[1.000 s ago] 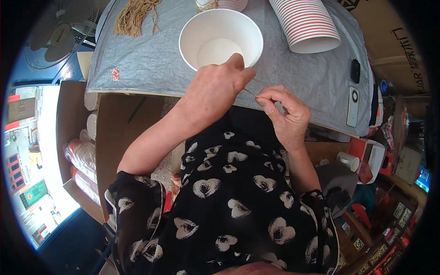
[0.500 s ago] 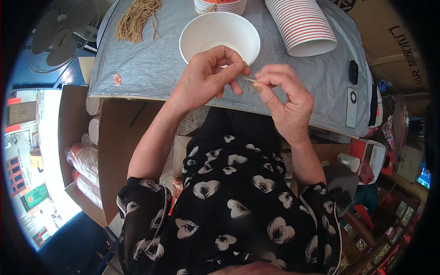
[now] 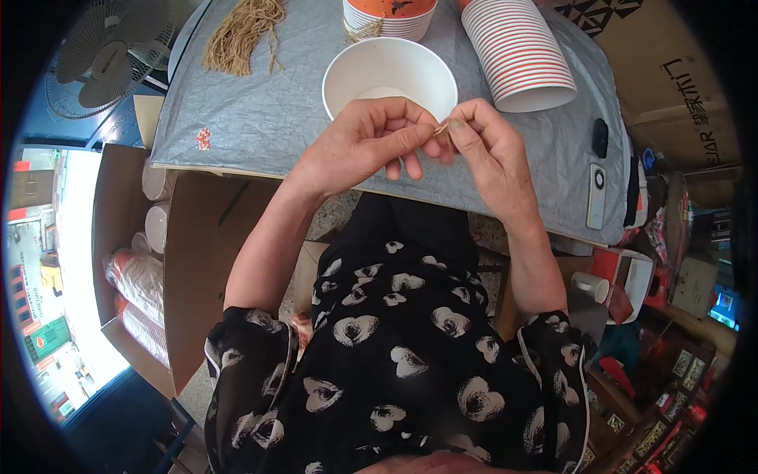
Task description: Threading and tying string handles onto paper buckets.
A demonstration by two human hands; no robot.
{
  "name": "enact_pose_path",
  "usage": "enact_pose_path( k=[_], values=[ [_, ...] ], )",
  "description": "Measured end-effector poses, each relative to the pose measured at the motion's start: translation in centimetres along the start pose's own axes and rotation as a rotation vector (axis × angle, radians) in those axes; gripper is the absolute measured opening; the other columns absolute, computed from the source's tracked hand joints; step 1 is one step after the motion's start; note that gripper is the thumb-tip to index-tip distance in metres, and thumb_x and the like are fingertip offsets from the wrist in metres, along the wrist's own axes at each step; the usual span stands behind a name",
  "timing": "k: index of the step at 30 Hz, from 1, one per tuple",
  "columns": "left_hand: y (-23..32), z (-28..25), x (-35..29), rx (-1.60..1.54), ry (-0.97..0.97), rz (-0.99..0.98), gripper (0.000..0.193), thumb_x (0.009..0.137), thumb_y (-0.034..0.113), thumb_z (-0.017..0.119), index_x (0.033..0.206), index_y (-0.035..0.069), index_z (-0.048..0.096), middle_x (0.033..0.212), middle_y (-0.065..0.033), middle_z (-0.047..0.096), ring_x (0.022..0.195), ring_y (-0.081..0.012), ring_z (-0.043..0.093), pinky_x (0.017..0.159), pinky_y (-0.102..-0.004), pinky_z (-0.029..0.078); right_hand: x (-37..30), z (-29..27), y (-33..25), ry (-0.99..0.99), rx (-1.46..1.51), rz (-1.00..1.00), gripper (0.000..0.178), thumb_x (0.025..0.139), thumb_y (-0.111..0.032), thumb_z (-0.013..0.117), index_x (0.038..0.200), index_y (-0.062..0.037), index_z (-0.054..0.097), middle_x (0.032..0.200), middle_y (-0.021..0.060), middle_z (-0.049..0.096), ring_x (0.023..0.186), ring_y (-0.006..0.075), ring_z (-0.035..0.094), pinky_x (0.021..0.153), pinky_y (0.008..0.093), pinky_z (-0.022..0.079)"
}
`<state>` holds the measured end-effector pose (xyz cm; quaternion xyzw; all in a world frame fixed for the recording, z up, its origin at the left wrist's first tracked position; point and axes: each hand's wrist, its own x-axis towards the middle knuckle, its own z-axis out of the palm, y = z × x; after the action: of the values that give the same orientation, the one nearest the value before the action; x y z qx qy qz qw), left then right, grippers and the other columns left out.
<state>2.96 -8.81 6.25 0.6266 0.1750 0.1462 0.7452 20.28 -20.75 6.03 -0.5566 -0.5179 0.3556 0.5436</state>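
Between my fingertips is a short piece of thin tan twine (image 3: 441, 129), mostly hidden by the fingers. My left hand (image 3: 375, 142) pinches it with thumb and forefinger, the other fingers loosely curled. Close against it, my right hand (image 3: 491, 152) also pinches the twine between thumb and fingertips. Both hands are raised near the table's front edge. Just beyond them stands a white paper bowl (image 3: 387, 67), its near rim partly covered by my left hand. A bundle of tan strings (image 3: 241, 39) lies at the far left of the table.
A stack of orange-printed paper bowls (image 3: 391, 17) stands behind the white bowl. To its right lies a long nested stack of bowls (image 3: 521, 55). A phone (image 3: 596, 196) and a black object (image 3: 600, 138) lie at the table's right edge. An open carton (image 3: 197, 261) stands left, below a fan (image 3: 110, 59).
My hands have come closer together, the right one turning inward until its fingertips meet the left's at the twine. The view has shifted slightly, so the bowls appear lower.
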Motion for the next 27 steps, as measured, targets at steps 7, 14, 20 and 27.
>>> enact_pose_path(
  k=[7,14,20,27],
  values=[
    [-1.2,-0.3,-0.1,-0.018,0.015,0.009,0.022,0.101,0.017,0.061,0.106,-0.003,0.066,0.089,-0.0066,0.07,0.077,-0.0104,0.069,0.071,-0.0232,0.057,0.3,-0.9,-1.1,-0.022,-0.089,0.019,0.014,0.102,-0.011,0.055,0.093,-0.0002,0.057,0.074,-0.0025,0.055,0.064,0.0016,0.046,0.056,0.0191,0.038],
    [-1.6,0.1,-0.7,0.053,0.069,0.06,0.017,0.1,0.013,0.061,0.103,-0.003,0.064,0.088,-0.0064,0.07,0.079,-0.0113,0.07,0.071,-0.0228,0.057,0.8,-0.7,-1.5,-0.038,-0.119,-0.005,0.012,0.1,-0.01,0.059,0.096,0.0015,0.059,0.068,-0.0038,0.055,0.061,0.0018,0.048,0.055,0.0189,0.039],
    [-2.9,1.1,-1.4,0.256,0.228,0.24,0.01,0.098,0.009,0.063,0.1,-0.001,0.064,0.085,-0.004,0.069,0.074,-0.0095,0.069,0.064,-0.0229,0.056,1.3,-0.4,-0.2,-0.036,0.307,0.305,0.015,0.098,-0.013,0.062,0.102,0.0011,0.064,0.064,-0.0023,0.053,0.053,0.002,0.042,0.046,0.0182,0.03],
    [-4.5,1.8,-1.3,0.349,0.366,0.357,0.008,0.091,0.002,0.07,0.098,0.001,0.067,0.084,-0.0043,0.069,0.069,-0.0104,0.07,0.058,-0.0237,0.054,1.2,0.0,0.9,-0.096,0.545,0.453,0.018,0.096,-0.015,0.064,0.101,0.0023,0.063,0.064,-0.0021,0.052,0.051,0.0018,0.039,0.042,0.0184,0.023]
  ],
)
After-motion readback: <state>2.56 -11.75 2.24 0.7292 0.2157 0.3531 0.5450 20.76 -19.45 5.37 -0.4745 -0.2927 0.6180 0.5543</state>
